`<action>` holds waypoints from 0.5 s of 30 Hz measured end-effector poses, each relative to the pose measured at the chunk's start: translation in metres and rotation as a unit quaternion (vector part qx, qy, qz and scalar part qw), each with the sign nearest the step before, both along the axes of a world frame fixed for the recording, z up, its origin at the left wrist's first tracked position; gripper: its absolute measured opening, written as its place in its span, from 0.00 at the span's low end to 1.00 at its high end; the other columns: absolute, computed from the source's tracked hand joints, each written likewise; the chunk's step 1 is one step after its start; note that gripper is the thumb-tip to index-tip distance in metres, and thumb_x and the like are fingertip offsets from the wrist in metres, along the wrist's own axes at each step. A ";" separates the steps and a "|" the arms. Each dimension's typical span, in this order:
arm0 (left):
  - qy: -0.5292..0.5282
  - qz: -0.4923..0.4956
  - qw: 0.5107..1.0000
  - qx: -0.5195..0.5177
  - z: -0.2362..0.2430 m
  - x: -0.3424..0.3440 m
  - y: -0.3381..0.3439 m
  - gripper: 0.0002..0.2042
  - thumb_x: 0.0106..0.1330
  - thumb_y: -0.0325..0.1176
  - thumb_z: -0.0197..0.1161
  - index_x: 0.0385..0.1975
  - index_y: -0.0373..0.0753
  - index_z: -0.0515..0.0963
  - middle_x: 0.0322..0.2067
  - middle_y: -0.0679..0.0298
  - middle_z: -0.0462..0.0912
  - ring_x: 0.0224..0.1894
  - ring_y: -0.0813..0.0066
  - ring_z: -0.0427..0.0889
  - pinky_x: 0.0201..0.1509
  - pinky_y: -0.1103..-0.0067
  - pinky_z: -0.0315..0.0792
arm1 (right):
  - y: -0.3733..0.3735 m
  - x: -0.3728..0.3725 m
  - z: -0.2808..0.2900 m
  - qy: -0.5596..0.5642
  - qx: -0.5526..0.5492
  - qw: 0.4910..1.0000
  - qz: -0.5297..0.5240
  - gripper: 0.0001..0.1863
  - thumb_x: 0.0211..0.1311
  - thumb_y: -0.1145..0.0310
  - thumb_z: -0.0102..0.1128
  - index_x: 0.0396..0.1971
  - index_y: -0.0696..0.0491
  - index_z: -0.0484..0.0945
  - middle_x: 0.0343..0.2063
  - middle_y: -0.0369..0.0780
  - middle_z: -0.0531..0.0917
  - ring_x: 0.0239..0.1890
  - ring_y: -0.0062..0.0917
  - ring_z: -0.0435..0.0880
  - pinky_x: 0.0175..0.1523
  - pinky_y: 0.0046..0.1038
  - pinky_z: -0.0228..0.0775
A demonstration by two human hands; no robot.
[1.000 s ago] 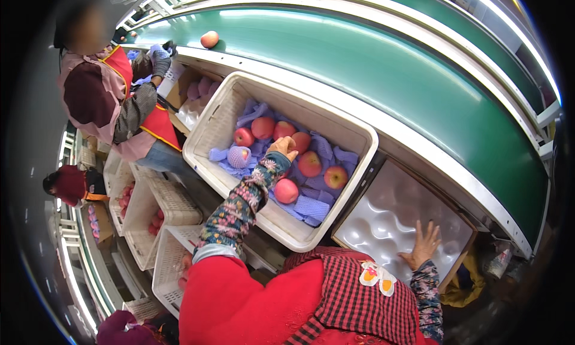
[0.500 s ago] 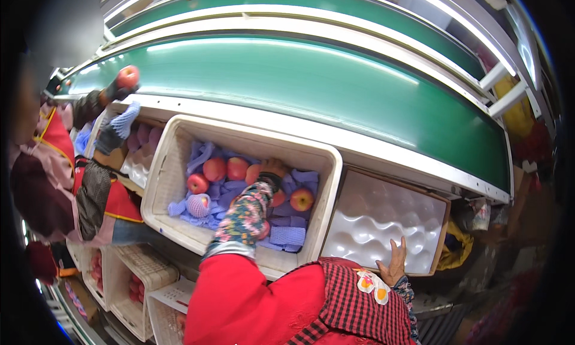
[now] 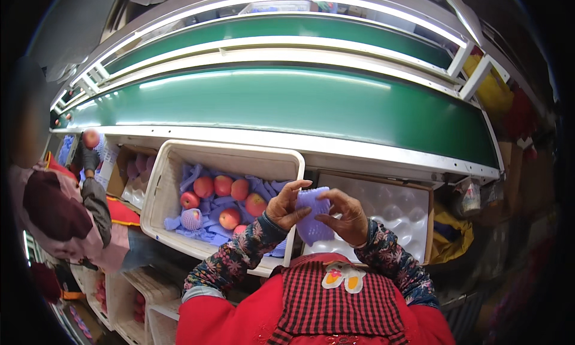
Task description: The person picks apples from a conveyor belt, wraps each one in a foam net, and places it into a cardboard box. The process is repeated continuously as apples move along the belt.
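In front of my chest, a purple foam net sleeve (image 3: 312,220) hangs between my two hands. My left hand (image 3: 285,208) pinches it from the left side, thumb and fingers at its upper part. From the right, my right hand (image 3: 348,216) grips its upper edge. No apple shows inside the sleeve. Just left of my hands, a white plastic crate (image 3: 230,148) holds several bare red apples (image 3: 223,185) on loose purple foam sleeves, plus one apple in a net sleeve (image 3: 191,219). Under and beside my right hand lies a white molded tray (image 3: 392,212) in a cardboard box.
Beyond the crate runs a green conveyor belt (image 3: 287,108) with a white metal edge. A co-worker at the left holds an apple (image 3: 91,139) beside another carton (image 3: 123,165). More crates (image 3: 123,294) with apples stand at lower left. A yellow bag (image 3: 450,237) lies right of the tray.
My left hand has come up out of the crate, and my right hand has left the tray's front edge. Both now hold the foam net sleeve. The co-worker's apple has moved lower.
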State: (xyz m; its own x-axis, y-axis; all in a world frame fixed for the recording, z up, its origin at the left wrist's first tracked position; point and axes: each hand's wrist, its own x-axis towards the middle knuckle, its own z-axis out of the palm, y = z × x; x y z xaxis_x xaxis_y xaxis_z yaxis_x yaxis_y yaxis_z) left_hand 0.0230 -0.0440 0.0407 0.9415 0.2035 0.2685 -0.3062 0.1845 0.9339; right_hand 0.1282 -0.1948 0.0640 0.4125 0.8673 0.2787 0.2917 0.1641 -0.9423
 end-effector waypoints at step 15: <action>0.046 -0.001 0.993 0.108 0.015 -0.003 -0.052 0.11 0.53 0.24 0.59 0.34 0.38 0.67 0.21 0.71 0.71 0.24 0.90 0.69 0.25 0.89 0.63 | -0.053 0.013 0.005 0.017 -0.044 0.991 0.128 0.15 0.47 0.78 0.60 0.37 0.59 0.71 0.30 0.38 0.74 0.33 0.20 0.75 0.38 0.19 0.69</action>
